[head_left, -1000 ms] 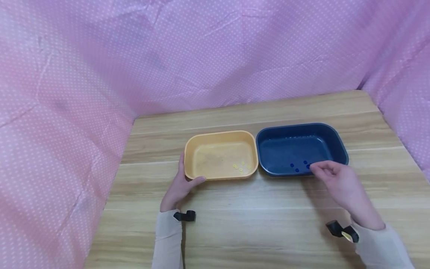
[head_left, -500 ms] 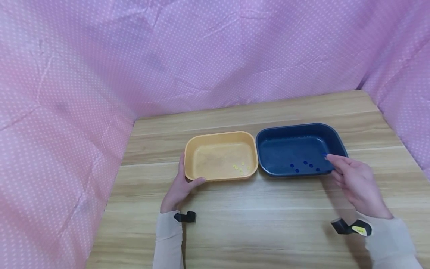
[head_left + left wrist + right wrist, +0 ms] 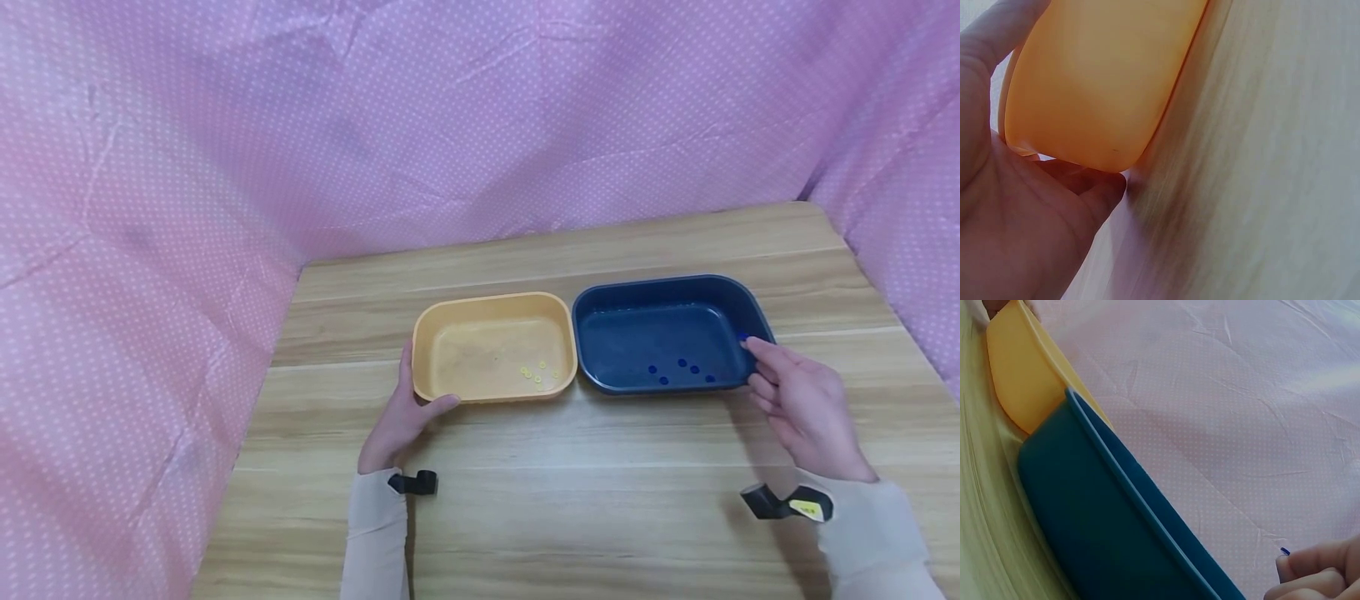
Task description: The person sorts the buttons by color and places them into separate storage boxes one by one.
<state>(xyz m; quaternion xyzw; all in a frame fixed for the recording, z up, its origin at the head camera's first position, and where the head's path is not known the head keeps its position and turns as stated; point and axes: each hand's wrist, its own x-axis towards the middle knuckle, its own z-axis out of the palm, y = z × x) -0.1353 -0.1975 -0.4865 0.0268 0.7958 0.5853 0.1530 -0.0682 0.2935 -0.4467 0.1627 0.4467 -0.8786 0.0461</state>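
Observation:
My left hand grips the front left corner of a yellow tray, thumb along the front wall and fingers round the left side. Several small yellow ring-like discs lie in its front right part. Beside it stands a dark blue tray, with several small blue discs near its front wall. Over the right end of that tray, my right hand pinches another small blue button-like disc between thumb and forefinger. The right wrist view shows the disc's thin edge above the fingertips.
Both trays rest side by side on a wooden table, their short ends meeting or nearly so. Pink dotted cloth hangs behind the table and along its sides. A small black device is strapped to each wrist.
My right hand has moved right, from above the blue discs to the tray's right end, with a blue disc now visible in its fingertips. The left hand and both trays stay put.

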